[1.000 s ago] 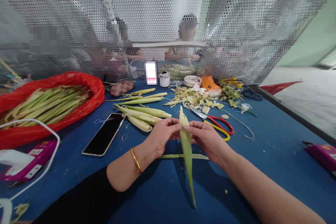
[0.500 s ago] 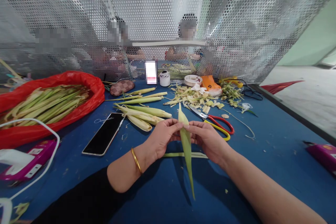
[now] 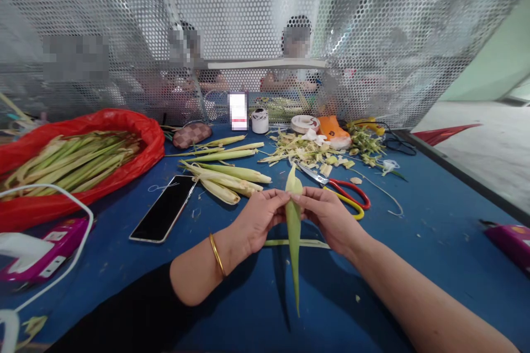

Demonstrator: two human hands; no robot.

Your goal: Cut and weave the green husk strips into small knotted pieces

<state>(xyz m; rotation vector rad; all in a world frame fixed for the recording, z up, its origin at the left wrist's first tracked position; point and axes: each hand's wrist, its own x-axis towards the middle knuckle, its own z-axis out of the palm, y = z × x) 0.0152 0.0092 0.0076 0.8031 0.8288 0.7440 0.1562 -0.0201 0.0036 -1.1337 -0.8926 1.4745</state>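
A pale green corn husk leaf point(image 3: 293, 231) hangs between my hands, its long thin tip pointing toward me. My left hand point(image 3: 265, 212) pinches it near the top from the left, thumb in front. From the other side my right hand point(image 3: 325, 212) grips the same spot, with the thumbs almost touching. Some fingers of both hands are hidden behind the leaf. Below them a narrow green strip point(image 3: 306, 243) lies across the blue table point(image 3: 351, 320). Scissors point(image 3: 345, 193) with one red and one yellow handle rest just beyond my right hand.
Several husks point(image 3: 232, 175) lie beyond my left hand, beside a black phone point(image 3: 163, 209). A red bag point(image 3: 136, 121) of long leaves stands at left. Scraps point(image 3: 306, 149), a tape roll point(image 3: 305, 124) and a thread spool point(image 3: 260, 121) sit at the back, before a perforated metal screen point(image 3: 248, 5).
The husk leaf has swung a little, so its lower tip now hangs more upright and further left. Both hands keep their pinch in nearly the same place.
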